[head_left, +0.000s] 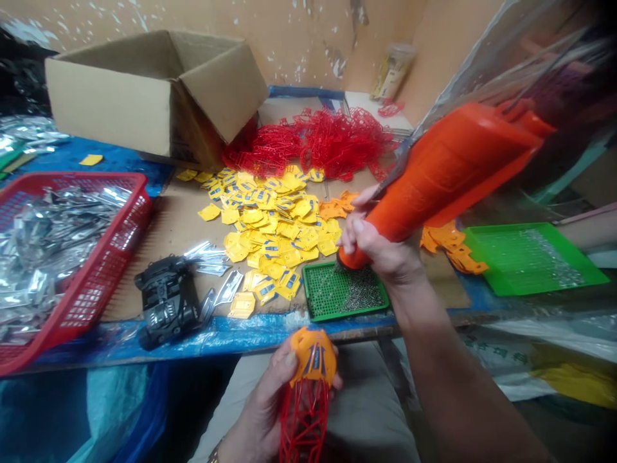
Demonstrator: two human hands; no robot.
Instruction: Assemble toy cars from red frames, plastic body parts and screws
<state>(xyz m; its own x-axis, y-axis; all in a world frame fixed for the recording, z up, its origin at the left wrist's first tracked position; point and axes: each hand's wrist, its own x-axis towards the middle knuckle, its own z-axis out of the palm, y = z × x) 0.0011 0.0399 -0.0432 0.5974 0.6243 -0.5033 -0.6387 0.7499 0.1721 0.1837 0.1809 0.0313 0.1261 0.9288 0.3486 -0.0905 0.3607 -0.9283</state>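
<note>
My left hand [270, 392] is closed around a red plastic lattice piece [303, 421], which stands close to my lap. An orange plate [313, 357] with a dark sticker caps its upper end, my thumb pressing the plate's left side. My right hand [380, 247] grips a big orange power screwdriver [438, 170] near its nose, and the tool slants down to the left. Its tip reaches the small green tray [311, 308], at a pile of tiny screws [364, 292]. Whether a screw sits on the tip cannot be seen.
Yellow plates [274, 225] lie heaped mid-table, red lattice parts [332, 141] behind. Leftward are a black toy chassis [168, 299], a red basket [139, 212] of shiny parts and a cardboard box [110, 103]. Rightward are orange plates [450, 247] and a larger green tray [511, 270].
</note>
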